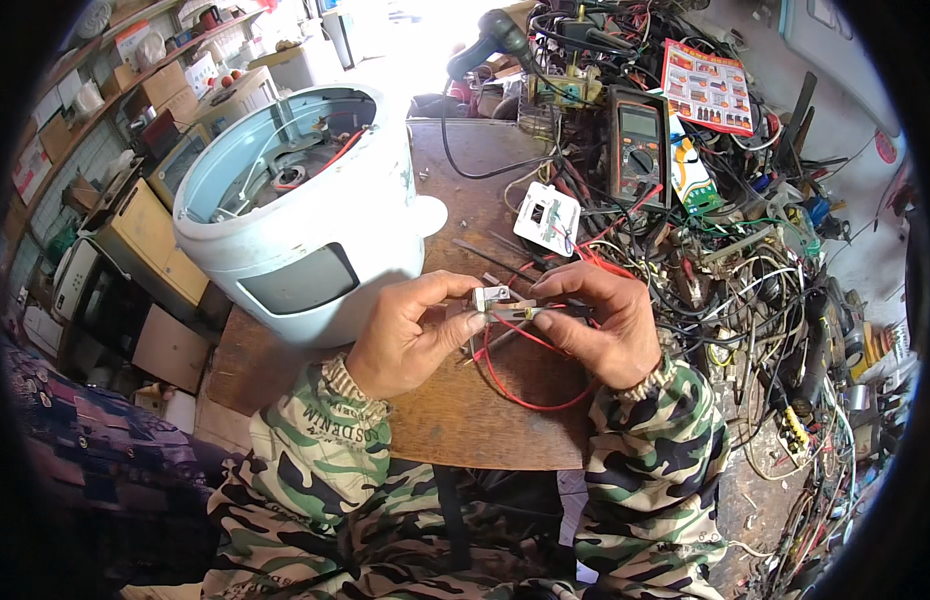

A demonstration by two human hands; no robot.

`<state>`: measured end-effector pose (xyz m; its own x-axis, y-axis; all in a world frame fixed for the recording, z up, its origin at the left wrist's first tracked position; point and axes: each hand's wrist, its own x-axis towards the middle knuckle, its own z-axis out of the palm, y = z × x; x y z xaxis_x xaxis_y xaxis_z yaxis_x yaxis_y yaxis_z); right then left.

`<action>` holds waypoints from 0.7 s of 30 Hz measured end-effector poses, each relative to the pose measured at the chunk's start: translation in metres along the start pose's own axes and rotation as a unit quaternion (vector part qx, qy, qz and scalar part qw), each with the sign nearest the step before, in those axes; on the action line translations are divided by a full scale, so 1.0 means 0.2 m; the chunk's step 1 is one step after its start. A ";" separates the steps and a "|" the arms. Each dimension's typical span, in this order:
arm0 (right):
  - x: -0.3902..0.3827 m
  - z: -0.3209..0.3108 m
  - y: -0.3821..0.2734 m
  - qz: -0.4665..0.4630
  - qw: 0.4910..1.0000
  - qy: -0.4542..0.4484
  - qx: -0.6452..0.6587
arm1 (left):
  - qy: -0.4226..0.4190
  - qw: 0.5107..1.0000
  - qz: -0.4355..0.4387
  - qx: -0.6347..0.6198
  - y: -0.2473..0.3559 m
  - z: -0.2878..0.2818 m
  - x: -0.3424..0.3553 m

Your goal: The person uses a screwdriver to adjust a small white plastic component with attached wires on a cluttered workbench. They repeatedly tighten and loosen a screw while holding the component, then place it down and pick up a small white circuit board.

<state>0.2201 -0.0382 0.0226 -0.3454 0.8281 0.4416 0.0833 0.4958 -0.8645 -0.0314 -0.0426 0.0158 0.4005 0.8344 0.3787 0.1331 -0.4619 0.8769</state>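
My left hand (410, 330) pinches a small silvery block-like part (490, 298) between thumb and fingertips above the brown wooden table (430, 420). My right hand (600, 320) grips a thin metal tool (515, 312) with its tip against that part; the tool's exact type is unclear. A red wire (508, 400) loops beneath my hands, among thin dark rods or tools partly hidden by them. Just beyond my hands lies a white plastic panel (550, 225) with wires attached.
A round white appliance (345, 220) with an open top stands at back left. A multimeter (637, 140), a red printed sheet (705, 85), a dark gun-shaped tool (485, 45) and dense tangled cables (755, 290) crowd the right. Shelves with boxes (160, 90) line the left.
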 end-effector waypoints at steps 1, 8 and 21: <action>0.00 0.01 -0.01 -0.019 1.000 0.002 -0.009 | -0.003 1.000 0.005 0.017 -0.02 0.00 0.00; 0.02 0.11 -0.05 -0.087 0.993 -0.002 -0.085 | 0.050 0.988 0.117 0.088 -0.01 0.02 -0.01; 0.00 0.11 -0.04 0.029 0.995 -0.012 0.095 | 0.075 0.979 0.151 0.118 0.05 0.02 -0.01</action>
<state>0.1990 -0.0477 0.0245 -0.3677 0.8464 0.3853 -0.0742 0.3863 -0.9194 -0.0268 -0.0498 0.0234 0.3187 0.6754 0.6650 0.2422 -0.7363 0.6318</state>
